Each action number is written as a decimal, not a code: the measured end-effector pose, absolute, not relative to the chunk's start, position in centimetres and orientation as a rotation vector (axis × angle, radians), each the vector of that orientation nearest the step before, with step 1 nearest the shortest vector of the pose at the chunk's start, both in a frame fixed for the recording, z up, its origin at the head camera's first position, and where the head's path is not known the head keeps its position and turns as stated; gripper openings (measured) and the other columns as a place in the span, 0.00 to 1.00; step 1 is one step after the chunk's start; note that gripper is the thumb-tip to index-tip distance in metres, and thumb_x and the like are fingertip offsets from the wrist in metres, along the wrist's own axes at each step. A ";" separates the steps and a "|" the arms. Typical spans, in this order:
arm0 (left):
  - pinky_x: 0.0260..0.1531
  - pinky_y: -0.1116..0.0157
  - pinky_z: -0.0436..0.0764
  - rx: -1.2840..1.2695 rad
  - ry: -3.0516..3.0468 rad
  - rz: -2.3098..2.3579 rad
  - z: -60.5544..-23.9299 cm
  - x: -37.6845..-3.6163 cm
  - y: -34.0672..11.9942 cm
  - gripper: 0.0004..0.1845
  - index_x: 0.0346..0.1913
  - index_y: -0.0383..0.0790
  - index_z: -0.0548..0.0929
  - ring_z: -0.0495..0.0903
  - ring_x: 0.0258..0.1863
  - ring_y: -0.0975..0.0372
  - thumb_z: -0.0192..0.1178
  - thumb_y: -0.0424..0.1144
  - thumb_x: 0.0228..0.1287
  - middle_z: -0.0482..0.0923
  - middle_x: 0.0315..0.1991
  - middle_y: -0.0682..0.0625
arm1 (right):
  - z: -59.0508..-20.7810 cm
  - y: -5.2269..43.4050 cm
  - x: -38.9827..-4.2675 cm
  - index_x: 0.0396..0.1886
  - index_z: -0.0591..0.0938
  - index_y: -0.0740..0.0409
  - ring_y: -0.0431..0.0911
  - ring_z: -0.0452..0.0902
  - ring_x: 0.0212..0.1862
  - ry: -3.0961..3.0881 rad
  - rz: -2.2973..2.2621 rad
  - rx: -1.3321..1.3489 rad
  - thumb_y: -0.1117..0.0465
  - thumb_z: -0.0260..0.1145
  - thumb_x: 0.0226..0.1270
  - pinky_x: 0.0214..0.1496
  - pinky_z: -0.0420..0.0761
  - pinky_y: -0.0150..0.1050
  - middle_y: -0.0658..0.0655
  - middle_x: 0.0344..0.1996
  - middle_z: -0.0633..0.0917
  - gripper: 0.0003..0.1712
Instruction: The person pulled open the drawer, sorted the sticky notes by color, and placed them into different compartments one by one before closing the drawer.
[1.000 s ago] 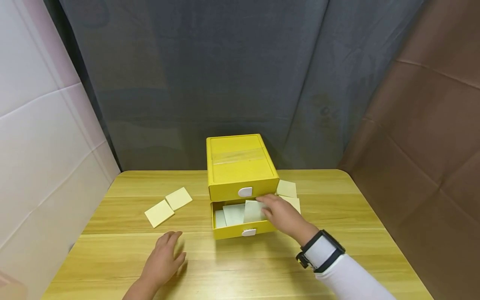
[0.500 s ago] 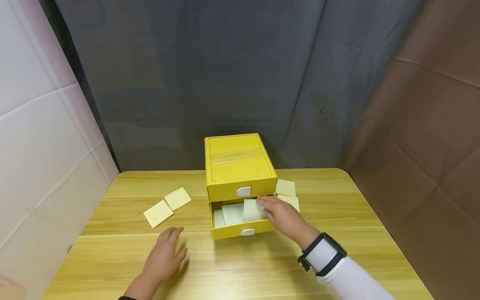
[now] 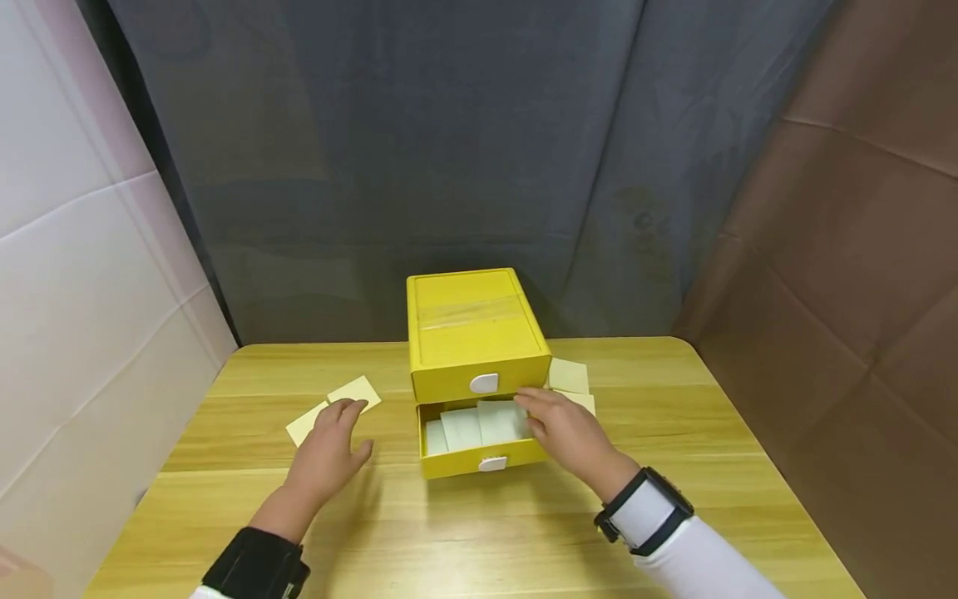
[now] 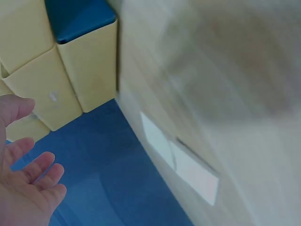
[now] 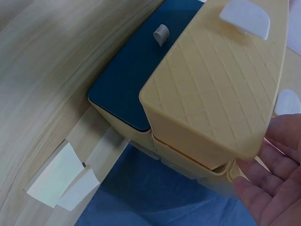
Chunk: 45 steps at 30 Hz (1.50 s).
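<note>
In the head view a yellow two-drawer box [image 3: 475, 324] stands on the table, its lower drawer [image 3: 456, 463] pulled out. Several pale sticky note pads [image 3: 460, 429] lie in that drawer, overlapping in a row. My right hand [image 3: 572, 433] is at the drawer's right end, fingers loosely bent beside the rightmost pad. Fingers [image 5: 263, 165] show near the box edge in the right wrist view. My left hand [image 3: 325, 449] reaches over two pale yellow pads, the nearer [image 3: 303, 426] and the farther [image 3: 359, 389], partly covering them. It holds nothing, its fingers apart and slightly bent.
Two more pale yellow pads [image 3: 570, 376] lie right of the box, partly behind my right hand. The wooden table [image 3: 479, 549] has a grey curtain [image 3: 419, 166] behind it. A white sheet [image 3: 90, 249] hangs left and a brown one [image 3: 838, 291] right.
My left hand has moved forward from the front of the table to the pads on the left. The rightmost pad in the drawer has shifted slightly left and lower; my right hand stays there.
</note>
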<state>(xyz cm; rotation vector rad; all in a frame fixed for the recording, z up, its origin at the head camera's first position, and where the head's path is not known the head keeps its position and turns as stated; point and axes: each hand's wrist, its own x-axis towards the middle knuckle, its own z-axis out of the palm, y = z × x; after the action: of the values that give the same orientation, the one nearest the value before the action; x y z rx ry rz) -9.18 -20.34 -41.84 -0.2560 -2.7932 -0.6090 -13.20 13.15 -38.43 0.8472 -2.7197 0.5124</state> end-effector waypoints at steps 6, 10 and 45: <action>0.52 0.46 0.76 -0.278 -2.800 -0.616 -40.8 -10.7 -20.1 0.29 0.63 0.30 0.70 0.67 0.61 0.41 0.65 0.36 0.60 0.69 0.59 0.33 | -38.3 13.4 -13.2 0.54 0.82 0.61 0.55 0.76 0.59 -2.762 0.558 0.834 0.68 0.68 0.62 0.60 0.76 0.50 0.58 0.56 0.81 0.20; 0.51 0.46 0.77 -0.276 -2.833 -0.614 -40.2 -11.7 -20.0 0.29 0.64 0.30 0.69 0.66 0.61 0.41 0.64 0.36 0.61 0.68 0.60 0.33 | -38.6 13.7 -13.3 0.54 0.82 0.61 0.54 0.76 0.59 -2.754 0.565 0.827 0.68 0.68 0.61 0.60 0.76 0.50 0.59 0.54 0.82 0.20; 0.66 0.46 0.63 0.119 -2.576 -1.541 -35.8 -18.8 -19.7 0.35 0.73 0.32 0.55 0.56 0.69 0.43 0.47 0.52 0.74 0.57 0.70 0.34 | -42.3 20.0 -10.9 0.62 0.73 0.67 0.60 0.73 0.59 -2.721 1.209 0.137 0.67 0.58 0.70 0.60 0.74 0.57 0.67 0.58 0.77 0.22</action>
<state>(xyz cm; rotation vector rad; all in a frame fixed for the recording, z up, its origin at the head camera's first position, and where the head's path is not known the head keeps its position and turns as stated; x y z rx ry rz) -18.83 -19.75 -35.78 0.1191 -2.5755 -1.5406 -10.87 20.04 -42.33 0.1370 -2.7211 1.2088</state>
